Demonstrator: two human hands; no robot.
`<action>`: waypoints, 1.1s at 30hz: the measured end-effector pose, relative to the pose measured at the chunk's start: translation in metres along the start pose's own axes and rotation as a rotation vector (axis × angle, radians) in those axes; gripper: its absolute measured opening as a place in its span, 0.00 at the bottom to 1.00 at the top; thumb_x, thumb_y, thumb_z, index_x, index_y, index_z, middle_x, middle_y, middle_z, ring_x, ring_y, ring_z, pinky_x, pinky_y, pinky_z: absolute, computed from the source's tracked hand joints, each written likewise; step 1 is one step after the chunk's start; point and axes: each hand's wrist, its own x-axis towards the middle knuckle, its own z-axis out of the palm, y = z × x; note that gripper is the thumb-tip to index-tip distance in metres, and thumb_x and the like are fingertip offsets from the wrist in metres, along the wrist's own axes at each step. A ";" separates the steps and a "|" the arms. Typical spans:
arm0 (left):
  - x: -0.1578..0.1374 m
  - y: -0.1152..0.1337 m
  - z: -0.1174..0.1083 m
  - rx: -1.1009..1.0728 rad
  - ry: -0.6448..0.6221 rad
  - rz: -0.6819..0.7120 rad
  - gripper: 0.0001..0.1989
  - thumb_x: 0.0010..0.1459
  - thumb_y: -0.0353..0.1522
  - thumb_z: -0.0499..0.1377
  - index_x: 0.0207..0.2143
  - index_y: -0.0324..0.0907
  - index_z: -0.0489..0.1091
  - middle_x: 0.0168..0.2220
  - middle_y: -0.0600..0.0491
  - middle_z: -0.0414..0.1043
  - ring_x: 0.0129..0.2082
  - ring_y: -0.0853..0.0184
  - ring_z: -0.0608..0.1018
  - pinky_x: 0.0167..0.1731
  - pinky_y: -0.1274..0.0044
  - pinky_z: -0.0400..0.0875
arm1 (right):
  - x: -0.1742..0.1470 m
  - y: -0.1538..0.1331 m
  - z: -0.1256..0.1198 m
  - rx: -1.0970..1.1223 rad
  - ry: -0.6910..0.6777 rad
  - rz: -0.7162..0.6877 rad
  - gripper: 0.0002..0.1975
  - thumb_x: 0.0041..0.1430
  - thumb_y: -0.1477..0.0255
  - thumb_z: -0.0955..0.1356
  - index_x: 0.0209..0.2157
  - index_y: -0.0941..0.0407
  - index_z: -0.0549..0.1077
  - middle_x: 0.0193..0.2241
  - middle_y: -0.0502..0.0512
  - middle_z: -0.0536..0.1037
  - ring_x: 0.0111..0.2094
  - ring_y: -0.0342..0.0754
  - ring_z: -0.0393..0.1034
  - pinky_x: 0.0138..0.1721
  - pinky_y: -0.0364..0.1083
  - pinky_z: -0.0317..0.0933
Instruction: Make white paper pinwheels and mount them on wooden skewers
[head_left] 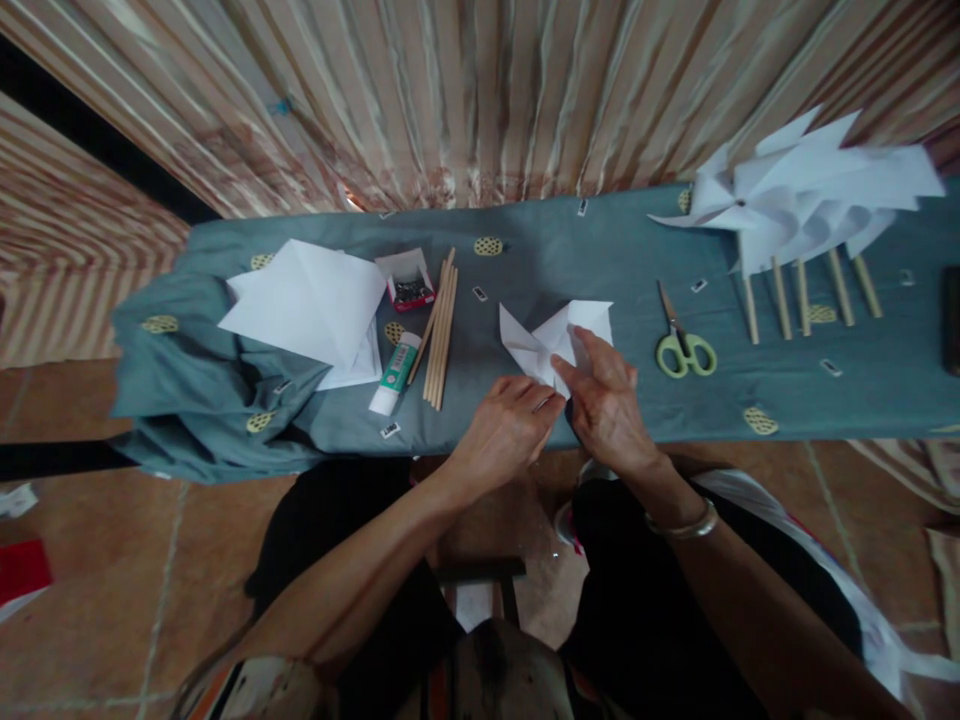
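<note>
Paper (555, 334) lay part-folded on the worktop (540, 240), toward the near edge. Left hand (516, 420): grip pinched its near corner. Right hand (604, 400): grip spread, fingertips on it. Seemed light, crease-prone, tearable; folded layers probably offered safest hold.

The right hand (606, 405) covers part of the folded paper (553, 330) mid-frame. I can't read the tiny lettering on the glue stick (397, 372), left of centre. The right edge cuts off a dark object (952, 320); the left edge, a red item (22, 570).
</note>
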 end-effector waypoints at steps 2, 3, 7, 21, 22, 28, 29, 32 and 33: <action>0.000 0.000 0.000 0.011 -0.001 0.000 0.09 0.62 0.27 0.54 0.44 0.36 0.70 0.41 0.48 0.74 0.43 0.60 0.73 0.44 0.68 0.67 | 0.001 0.000 0.000 -0.027 0.003 -0.006 0.22 0.61 0.78 0.60 0.55 0.48 0.68 0.67 0.55 0.55 0.66 0.59 0.50 0.61 0.64 0.51; 0.001 0.000 0.000 0.013 -0.002 -0.001 0.09 0.63 0.28 0.54 0.44 0.37 0.70 0.41 0.48 0.74 0.43 0.60 0.73 0.44 0.68 0.67 | 0.001 0.000 0.000 -0.037 0.004 -0.007 0.22 0.62 0.78 0.59 0.55 0.48 0.68 0.67 0.55 0.55 0.66 0.59 0.51 0.60 0.64 0.52; 0.001 -0.001 0.002 0.019 0.009 -0.005 0.09 0.65 0.29 0.52 0.44 0.38 0.70 0.41 0.48 0.75 0.43 0.60 0.73 0.44 0.68 0.67 | 0.001 -0.002 -0.002 -0.051 0.000 -0.001 0.24 0.61 0.79 0.59 0.56 0.49 0.69 0.66 0.56 0.58 0.66 0.60 0.52 0.60 0.63 0.53; -0.002 -0.005 -0.001 0.037 0.059 0.001 0.12 0.66 0.31 0.50 0.49 0.38 0.68 0.41 0.48 0.75 0.42 0.61 0.73 0.44 0.70 0.66 | 0.026 0.041 -0.032 0.009 0.138 0.154 0.25 0.59 0.70 0.62 0.58 0.58 0.67 0.59 0.64 0.69 0.62 0.62 0.60 0.61 0.64 0.56; -0.002 -0.005 -0.002 0.039 0.055 0.003 0.12 0.66 0.31 0.50 0.48 0.38 0.68 0.40 0.48 0.75 0.42 0.62 0.73 0.44 0.70 0.66 | 0.027 0.044 -0.032 0.001 0.137 0.157 0.25 0.59 0.69 0.62 0.58 0.58 0.67 0.58 0.65 0.69 0.62 0.62 0.61 0.61 0.65 0.56; -0.005 -0.010 -0.004 0.077 0.047 0.023 0.13 0.65 0.28 0.51 0.51 0.38 0.67 0.39 0.49 0.75 0.42 0.62 0.73 0.43 0.70 0.65 | 0.037 0.051 -0.029 -0.002 0.102 0.156 0.26 0.59 0.66 0.63 0.59 0.58 0.66 0.57 0.64 0.71 0.61 0.61 0.63 0.61 0.63 0.56; -0.005 -0.012 -0.004 0.080 0.060 0.024 0.14 0.65 0.28 0.51 0.51 0.38 0.67 0.39 0.49 0.75 0.42 0.62 0.73 0.44 0.70 0.65 | 0.039 0.052 -0.028 0.005 0.093 0.155 0.27 0.59 0.66 0.63 0.59 0.59 0.66 0.58 0.65 0.71 0.61 0.61 0.63 0.61 0.62 0.56; -0.006 -0.020 -0.006 0.095 0.107 0.014 0.14 0.65 0.27 0.51 0.51 0.38 0.68 0.37 0.50 0.75 0.41 0.62 0.73 0.44 0.70 0.65 | 0.045 0.052 -0.028 0.033 0.058 0.163 0.27 0.59 0.66 0.63 0.59 0.61 0.66 0.58 0.67 0.71 0.59 0.61 0.65 0.61 0.62 0.57; -0.006 -0.023 -0.007 0.103 0.124 0.008 0.14 0.65 0.27 0.51 0.50 0.38 0.69 0.37 0.50 0.75 0.40 0.62 0.73 0.44 0.70 0.65 | 0.047 0.052 -0.029 0.042 0.054 0.169 0.27 0.59 0.66 0.63 0.59 0.61 0.66 0.57 0.67 0.71 0.59 0.61 0.66 0.60 0.62 0.58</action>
